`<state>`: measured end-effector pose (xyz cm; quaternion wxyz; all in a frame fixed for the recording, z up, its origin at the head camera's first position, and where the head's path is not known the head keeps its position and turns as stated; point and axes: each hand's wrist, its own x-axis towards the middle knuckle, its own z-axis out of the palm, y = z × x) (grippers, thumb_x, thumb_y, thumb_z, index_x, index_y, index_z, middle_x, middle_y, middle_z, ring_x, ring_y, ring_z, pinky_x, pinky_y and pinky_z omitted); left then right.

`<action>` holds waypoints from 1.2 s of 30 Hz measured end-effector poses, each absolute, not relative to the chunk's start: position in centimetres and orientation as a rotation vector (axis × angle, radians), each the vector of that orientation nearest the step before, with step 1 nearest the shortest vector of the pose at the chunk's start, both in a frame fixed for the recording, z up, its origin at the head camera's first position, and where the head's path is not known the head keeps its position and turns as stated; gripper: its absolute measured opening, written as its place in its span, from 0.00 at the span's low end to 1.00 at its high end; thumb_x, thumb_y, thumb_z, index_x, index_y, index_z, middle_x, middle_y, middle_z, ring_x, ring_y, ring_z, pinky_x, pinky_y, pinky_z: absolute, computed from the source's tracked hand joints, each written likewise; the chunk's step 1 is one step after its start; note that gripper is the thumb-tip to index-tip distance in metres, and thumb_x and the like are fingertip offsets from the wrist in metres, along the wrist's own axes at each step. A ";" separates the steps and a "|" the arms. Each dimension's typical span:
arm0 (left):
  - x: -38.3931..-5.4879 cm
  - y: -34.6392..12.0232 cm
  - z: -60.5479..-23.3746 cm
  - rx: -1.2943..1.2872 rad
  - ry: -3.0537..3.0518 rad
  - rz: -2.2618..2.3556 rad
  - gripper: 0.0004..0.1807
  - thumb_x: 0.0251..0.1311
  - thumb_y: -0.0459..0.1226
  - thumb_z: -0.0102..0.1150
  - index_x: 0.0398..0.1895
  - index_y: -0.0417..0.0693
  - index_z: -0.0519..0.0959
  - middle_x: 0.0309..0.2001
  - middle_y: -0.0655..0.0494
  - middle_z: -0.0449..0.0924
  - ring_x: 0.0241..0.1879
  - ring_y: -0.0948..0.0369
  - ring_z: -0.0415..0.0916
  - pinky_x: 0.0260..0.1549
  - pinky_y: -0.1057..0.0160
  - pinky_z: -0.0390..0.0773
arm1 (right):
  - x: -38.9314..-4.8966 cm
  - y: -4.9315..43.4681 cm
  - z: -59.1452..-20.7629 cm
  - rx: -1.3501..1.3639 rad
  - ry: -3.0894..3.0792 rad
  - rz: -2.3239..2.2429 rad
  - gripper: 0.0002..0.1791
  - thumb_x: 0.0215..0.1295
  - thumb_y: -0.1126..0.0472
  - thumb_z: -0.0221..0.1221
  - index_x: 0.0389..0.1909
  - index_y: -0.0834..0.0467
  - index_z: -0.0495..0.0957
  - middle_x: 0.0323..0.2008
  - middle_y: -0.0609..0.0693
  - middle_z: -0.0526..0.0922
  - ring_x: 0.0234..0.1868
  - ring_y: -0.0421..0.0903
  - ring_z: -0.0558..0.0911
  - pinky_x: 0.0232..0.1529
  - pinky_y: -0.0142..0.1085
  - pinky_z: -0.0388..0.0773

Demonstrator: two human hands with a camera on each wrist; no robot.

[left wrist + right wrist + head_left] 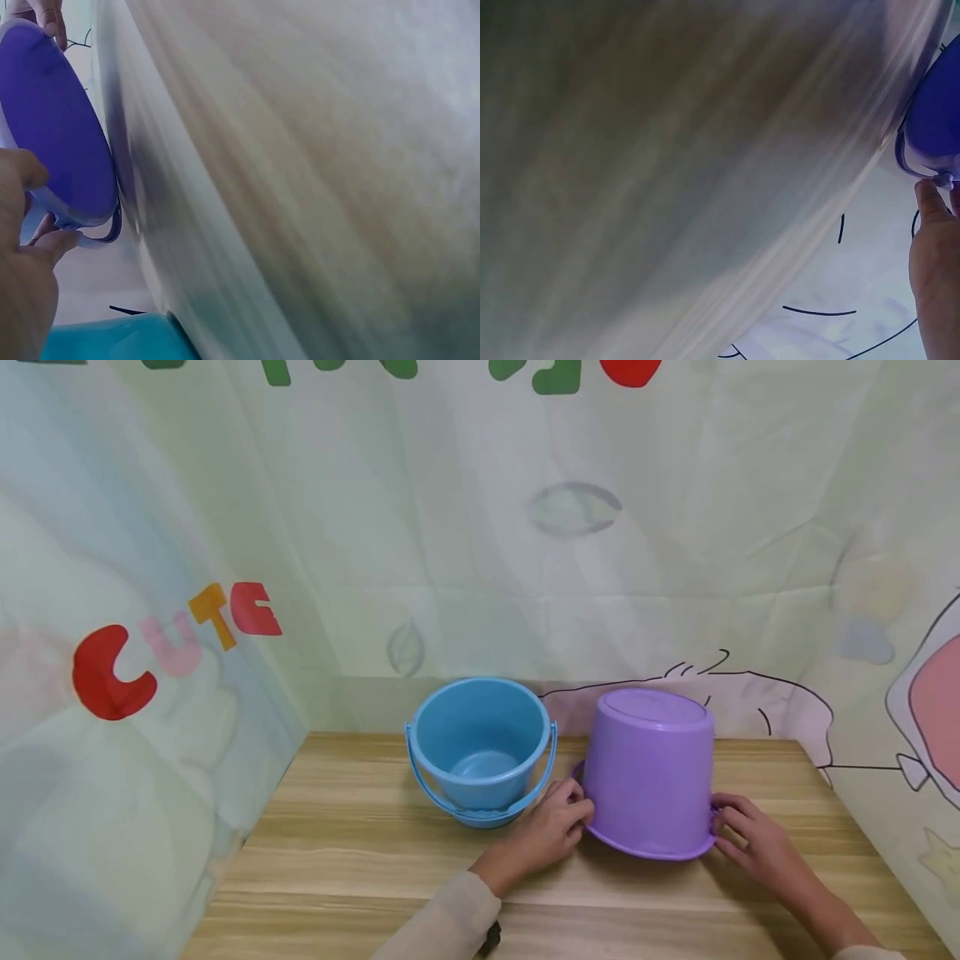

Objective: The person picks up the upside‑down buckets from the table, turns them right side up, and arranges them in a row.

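A purple bucket (pixel 648 777) is held upside down, its base up and its open mouth down. In the head view my left hand (pixel 549 825) grips the rim at its left side, near the handle joint. On the opposite side my right hand (pixel 753 839) pinches the rim by the other joint. The left wrist view looks into the bucket's dark mouth (pixel 56 120), tilted off the table, with the handle (pixel 109 234) hanging toward the tabletop. A blue bucket (pixel 483 743) stands upright just left of my left hand, its handle lowered to the front.
Both buckets are over a wood-grain table (pixel 337 877). Behind it and along the sides hangs a printed cloth (pixel 450 527) with letters and cartoon shapes. A dark band (pixel 489 939) shows at the left sleeve.
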<state>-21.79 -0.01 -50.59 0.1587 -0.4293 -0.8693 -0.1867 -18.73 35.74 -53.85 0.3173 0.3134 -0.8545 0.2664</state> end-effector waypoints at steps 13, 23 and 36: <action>-21.2 -0.3 -49.8 -1.239 -2.356 -0.612 0.08 0.58 0.28 0.65 0.33 0.50 0.78 0.43 0.55 0.72 0.48 0.58 0.72 0.52 0.65 0.75 | -17.9 35.3 -53.0 0.809 -2.220 0.807 0.10 0.72 0.57 0.63 0.30 0.53 0.77 0.48 0.61 0.82 0.62 0.23 0.71 0.61 0.13 0.67; -20.6 -0.3 -48.5 -1.215 -2.210 -0.651 0.11 0.56 0.26 0.66 0.35 0.51 0.79 0.45 0.54 0.73 0.48 0.58 0.73 0.52 0.66 0.78 | -17.3 34.8 -51.4 0.738 -2.142 0.863 0.27 0.76 0.40 0.50 0.29 0.60 0.74 0.54 0.46 0.79 0.62 0.23 0.72 0.58 0.14 0.70; -19.7 -0.6 -46.0 -1.154 -2.035 -0.622 0.14 0.53 0.24 0.65 0.41 0.47 0.81 0.44 0.51 0.75 0.46 0.56 0.76 0.50 0.67 0.81 | -16.4 33.0 -49.3 0.667 -2.087 1.126 0.09 0.74 0.72 0.53 0.34 0.74 0.69 0.59 0.32 0.73 0.61 0.27 0.75 0.60 0.21 0.73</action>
